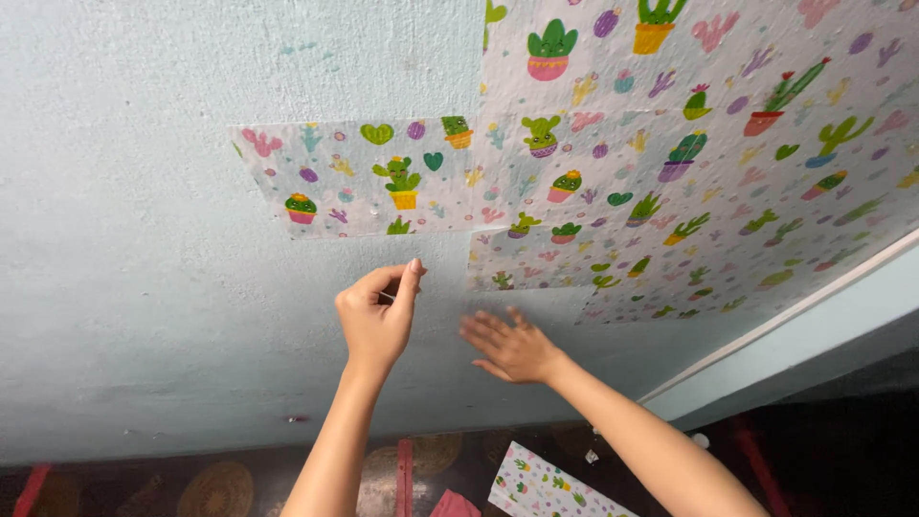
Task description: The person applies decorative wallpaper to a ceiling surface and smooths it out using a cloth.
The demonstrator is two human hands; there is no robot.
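My left hand (376,321) is raised against the pale blue wall (144,287), with thumb and forefinger pinched together just below the lower edge of a cactus-patterned sheet (383,177). Whether something thin sits in that pinch is not visible. To its right, my right hand (507,347) lies flat on the bare wall with fingers spread, holding nothing. A larger area of the same cactus-patterned covering (689,144) fills the wall above and to the right of both hands.
A white trim strip (795,311) runs diagonally along the wall's right edge. Below, on the dark floor, lie a loose cactus-patterned sheet (546,488), a red strip (404,474) and round woven mats (218,490).
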